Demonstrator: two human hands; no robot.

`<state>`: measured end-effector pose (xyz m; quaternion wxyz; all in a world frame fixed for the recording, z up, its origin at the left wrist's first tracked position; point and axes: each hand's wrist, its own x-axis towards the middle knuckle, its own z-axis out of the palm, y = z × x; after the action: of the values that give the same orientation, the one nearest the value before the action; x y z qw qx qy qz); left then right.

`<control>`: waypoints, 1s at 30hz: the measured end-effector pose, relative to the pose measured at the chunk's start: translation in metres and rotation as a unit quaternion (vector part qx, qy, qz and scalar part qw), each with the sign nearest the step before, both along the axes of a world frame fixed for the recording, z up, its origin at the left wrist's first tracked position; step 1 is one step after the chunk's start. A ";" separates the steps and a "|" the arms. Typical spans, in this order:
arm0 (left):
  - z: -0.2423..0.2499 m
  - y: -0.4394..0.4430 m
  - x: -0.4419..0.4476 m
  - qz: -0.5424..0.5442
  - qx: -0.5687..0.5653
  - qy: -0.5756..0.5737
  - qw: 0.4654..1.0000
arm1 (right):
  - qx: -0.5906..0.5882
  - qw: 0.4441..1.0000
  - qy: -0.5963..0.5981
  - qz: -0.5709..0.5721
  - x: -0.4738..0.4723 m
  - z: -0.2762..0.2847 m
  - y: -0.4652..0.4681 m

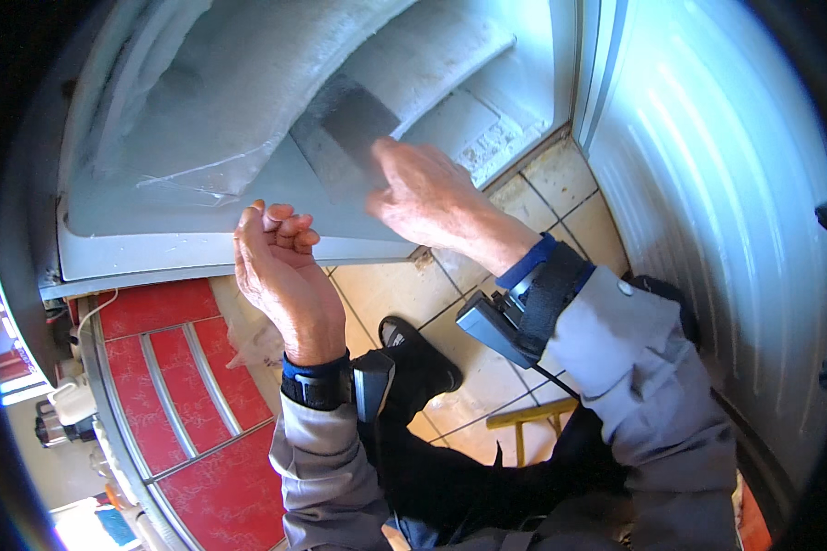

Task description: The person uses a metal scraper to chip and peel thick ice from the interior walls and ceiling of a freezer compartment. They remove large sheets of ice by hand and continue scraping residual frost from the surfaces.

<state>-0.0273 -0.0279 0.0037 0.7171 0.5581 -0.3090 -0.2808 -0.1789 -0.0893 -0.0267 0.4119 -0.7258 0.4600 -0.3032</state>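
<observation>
My left hand [282, 275] is before the front edge of a frosted freezer compartment [248, 231], palm turned up and fingers loosely curled, with nothing seen in it. Just beyond its thumb lies a thin, clear sheet [210, 180], of plastic or ice. My right hand [420, 193] reaches over the compartment's opening with bent fingers. A dark, flat, blurred shape [360, 120] runs up to its fingertips; whether the hand grips it cannot be told. White frost [493, 148] crusts the compartment's lower right side, below a pale shelf edge [455, 89].
The ribbed white door [703, 206] stands open at right. Red cabinet fronts [200, 386] with metal strips are at left, beside a crumpled clear bag [255, 341]. A yellow-framed stool or stand [520, 427] is near my legs on the tiled floor [386, 296].
</observation>
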 end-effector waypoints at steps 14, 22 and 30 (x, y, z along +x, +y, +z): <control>0.003 -0.011 -0.003 -0.061 0.001 0.090 0.994 | -0.044 0.983 0.156 -0.080 0.025 -0.044 -0.045; 0.001 -0.019 0.003 -0.099 -0.064 0.173 0.978 | -0.033 0.983 0.082 -0.163 0.000 -0.025 -0.057; 0.001 -0.025 0.000 -0.131 -0.127 0.213 0.960 | 0.089 0.834 -0.520 -0.161 -0.058 0.038 -0.095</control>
<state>-0.0275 -0.0525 0.0044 0.7883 0.3442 -0.2523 -0.4432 -0.2365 -0.1847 0.0109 0.5983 -0.3375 0.3133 -0.6557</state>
